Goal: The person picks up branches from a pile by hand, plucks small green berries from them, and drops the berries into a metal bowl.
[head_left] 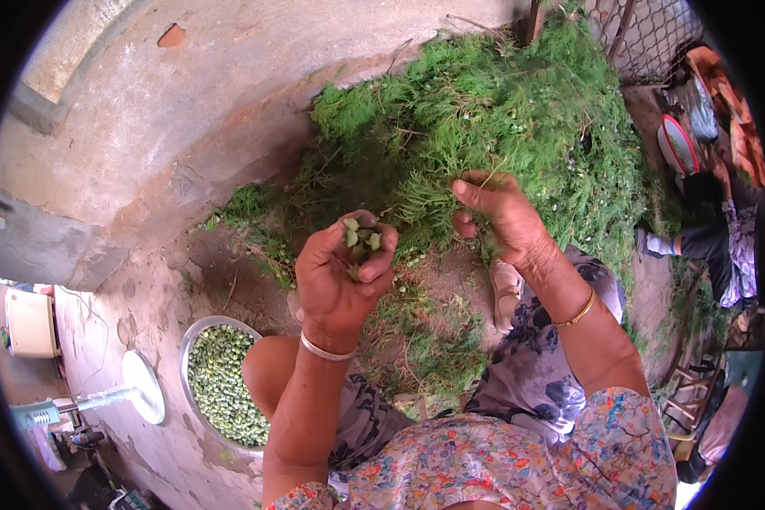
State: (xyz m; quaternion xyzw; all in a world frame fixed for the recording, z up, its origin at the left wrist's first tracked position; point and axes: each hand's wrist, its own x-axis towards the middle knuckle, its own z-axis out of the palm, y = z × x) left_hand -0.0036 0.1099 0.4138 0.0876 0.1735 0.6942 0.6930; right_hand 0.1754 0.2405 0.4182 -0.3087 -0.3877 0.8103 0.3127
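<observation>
My left hand (336,272) is cupped, palm up, with the fingers curled round several small green cones (361,244). To its right, my right hand (506,217) pinches a feathery green conifer sprig (425,200), whose fronds point toward the left hand. A big heap of cut conifer branches (493,102) lies beyond both hands against the wall. Left of my knee stands a round metal basin (185,370) holding many green cones (225,382) like those in my palm.
Loose clippings (433,340) litter the ground between my feet. A white fan base (144,387) stands left of the basin, near a pale box (32,323). At the right, another person's leg (659,244) shows near a red-rimmed basin (693,157). Wire mesh (646,38) borders the heap.
</observation>
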